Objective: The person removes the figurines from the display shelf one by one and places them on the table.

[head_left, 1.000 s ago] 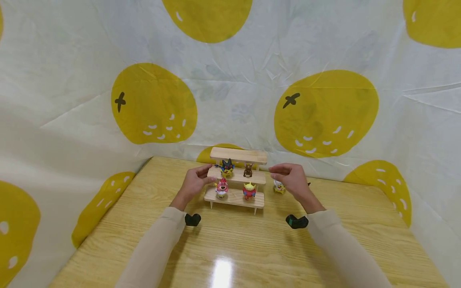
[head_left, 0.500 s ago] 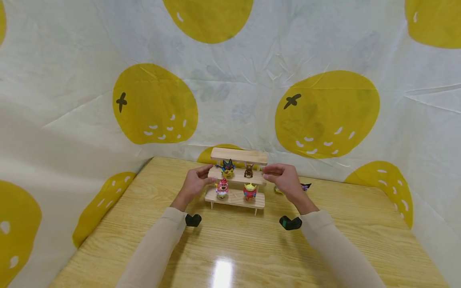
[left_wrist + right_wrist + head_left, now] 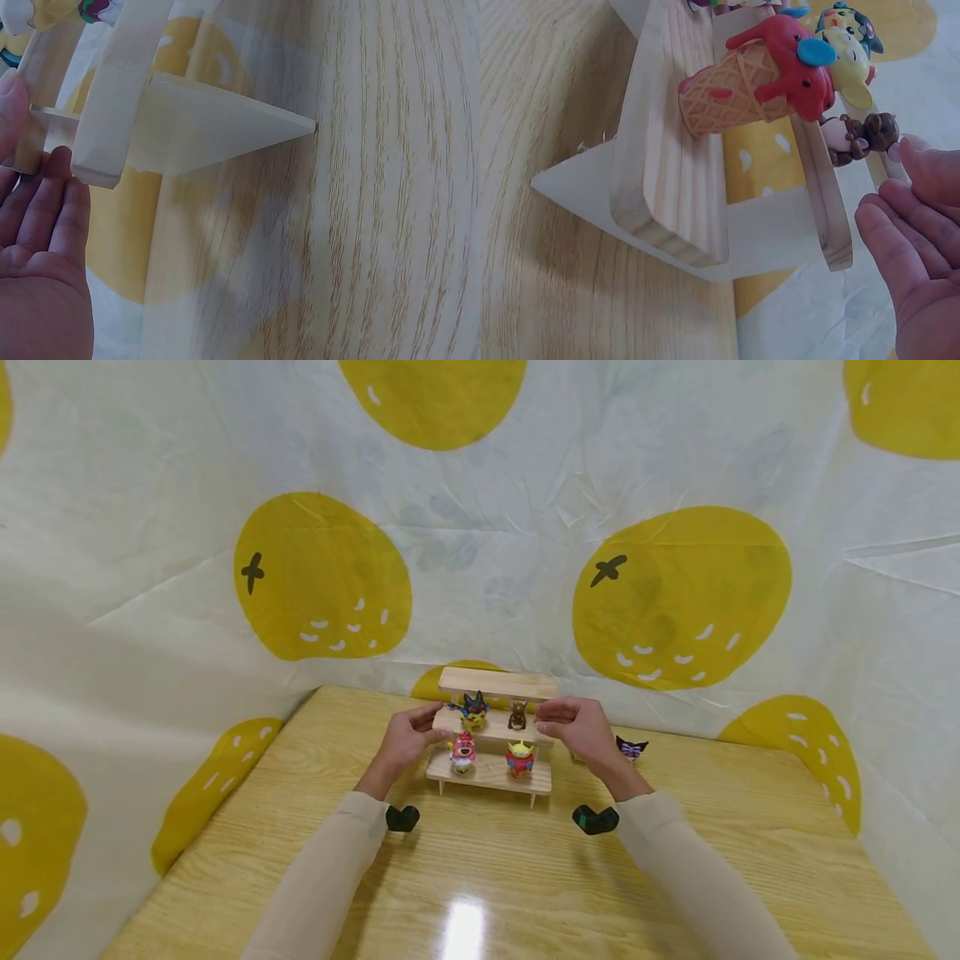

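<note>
A three-tier wooden display stand [image 3: 489, 770] holds small figurines. My left hand [image 3: 405, 743] grips the left end of its middle shelf; in the left wrist view the thumb is on one side and the fingers [image 3: 45, 210] reach behind the other. My right hand [image 3: 585, 733] is at the middle shelf's right end, fingers extended, its thumb tip close to a brown figurine [image 3: 859, 139]. Left of that stands a black-eared figurine [image 3: 474, 711]. Below are a pink bear figurine [image 3: 462, 752] and a red figurine with a yellow head [image 3: 519, 759], which has a waffle-cone base.
On the table right of the stand is a figurine with black ears and a purple bow [image 3: 632, 748], partly behind my right hand. A white cloth with yellow fruit prints [image 3: 487, 577] hangs behind the wooden table [image 3: 495, 860].
My right hand has moved left to the stand's right end, uncovering more of the black-eared, purple-bowed figurine and covering the white and yellow one. My left hand keeps its place.
</note>
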Motion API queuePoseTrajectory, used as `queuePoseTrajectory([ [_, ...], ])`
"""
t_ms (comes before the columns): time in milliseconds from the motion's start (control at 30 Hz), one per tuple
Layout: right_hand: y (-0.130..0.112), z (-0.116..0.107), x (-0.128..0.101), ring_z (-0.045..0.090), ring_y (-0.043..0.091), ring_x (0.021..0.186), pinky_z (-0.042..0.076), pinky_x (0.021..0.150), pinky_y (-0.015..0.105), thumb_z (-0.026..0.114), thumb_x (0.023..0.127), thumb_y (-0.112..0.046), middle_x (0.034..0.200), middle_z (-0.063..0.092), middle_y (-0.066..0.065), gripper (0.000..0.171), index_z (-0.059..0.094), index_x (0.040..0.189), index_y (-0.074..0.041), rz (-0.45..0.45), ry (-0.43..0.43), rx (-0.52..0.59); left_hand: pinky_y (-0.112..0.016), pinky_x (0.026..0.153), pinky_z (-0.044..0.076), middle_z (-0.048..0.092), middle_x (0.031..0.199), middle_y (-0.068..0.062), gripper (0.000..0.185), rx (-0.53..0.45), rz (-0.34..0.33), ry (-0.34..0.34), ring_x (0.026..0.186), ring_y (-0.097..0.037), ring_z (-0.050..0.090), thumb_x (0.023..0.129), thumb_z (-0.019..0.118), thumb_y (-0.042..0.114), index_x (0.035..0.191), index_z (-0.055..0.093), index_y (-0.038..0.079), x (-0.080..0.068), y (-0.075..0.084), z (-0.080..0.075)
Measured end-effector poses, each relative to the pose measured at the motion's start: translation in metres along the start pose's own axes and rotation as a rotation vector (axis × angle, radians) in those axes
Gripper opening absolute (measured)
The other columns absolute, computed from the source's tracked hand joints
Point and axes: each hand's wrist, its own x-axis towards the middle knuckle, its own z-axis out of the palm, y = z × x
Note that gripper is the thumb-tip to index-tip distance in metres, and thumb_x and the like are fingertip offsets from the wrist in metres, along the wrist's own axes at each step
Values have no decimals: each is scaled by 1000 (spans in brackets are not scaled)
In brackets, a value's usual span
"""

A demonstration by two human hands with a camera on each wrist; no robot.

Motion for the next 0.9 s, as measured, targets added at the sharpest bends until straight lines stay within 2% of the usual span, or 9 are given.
queuePoseTrajectory([
  [233,-2,7,2,72,37,116,64,91,28,72,97,-2,128,71,27,31,69,126,6,0,-2,12,-45,113,52,57,153,-19,60,-6,16,-1,142,-34,56,94,78,8,150,56,4,2,-6,0],
  [567,-7,15,6,69,38,122,63,97,35,75,96,-5,132,70,26,42,65,135,4,22,22,14,-47,120,45,55,156,-15,59,8,14,6,148,-34,50,94,78,11,149,58,6,1,-5,-1],
  [700,-7,20,9,70,37,120,63,96,37,77,95,-6,130,72,23,41,66,133,2,44,51,-2,-47,120,45,54,156,-16,60,10,14,3,148,-34,50,94,78,11,150,57,6,0,-5,0],
  [900,-8,25,12,72,34,115,63,96,41,79,93,-10,124,75,20,38,69,129,-2,31,77,-27,-48,121,43,52,158,-15,61,12,13,0,149,-35,47,95,78,12,151,56,5,-1,-4,-1],
])
